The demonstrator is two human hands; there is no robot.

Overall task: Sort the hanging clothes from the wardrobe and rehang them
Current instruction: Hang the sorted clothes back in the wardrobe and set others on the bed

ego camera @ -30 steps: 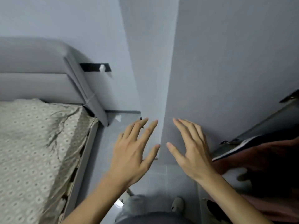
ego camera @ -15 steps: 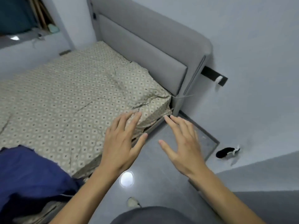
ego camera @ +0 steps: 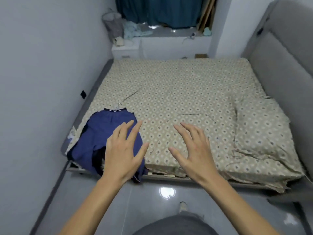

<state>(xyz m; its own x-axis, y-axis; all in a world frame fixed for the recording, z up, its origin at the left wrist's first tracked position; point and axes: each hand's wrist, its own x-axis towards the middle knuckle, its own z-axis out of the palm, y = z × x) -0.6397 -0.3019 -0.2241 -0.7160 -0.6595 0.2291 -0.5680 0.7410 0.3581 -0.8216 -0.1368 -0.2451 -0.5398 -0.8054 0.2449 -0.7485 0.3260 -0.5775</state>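
A pile of dark blue clothes (ego camera: 101, 133) lies on the near left corner of the bed (ego camera: 177, 99), with a thin wire hanger (ego camera: 116, 108) showing at its far edge. My left hand (ego camera: 123, 150) hovers with spread straight fingers over the right side of the pile, holding nothing. My right hand (ego camera: 193, 150) is held out the same way above the patterned sheet, also holding nothing. The wardrobe is out of view.
A grey padded headboard (ego camera: 279, 65) runs along the bed's right side, with a pillow (ego camera: 260, 133) beside it. A wall closes the left side. Beyond the bed stand a white cabinet (ego camera: 126, 50), a mesh basket (ego camera: 112, 24) and dark teal curtains (ego camera: 160, 11). Glossy grey floor (ego camera: 152, 200) lies underfoot.
The view has swung left from the wardrobe side and wall to face the bed. Both hands stay spread and hold nothing; the left one now hovers over the blue clothes.
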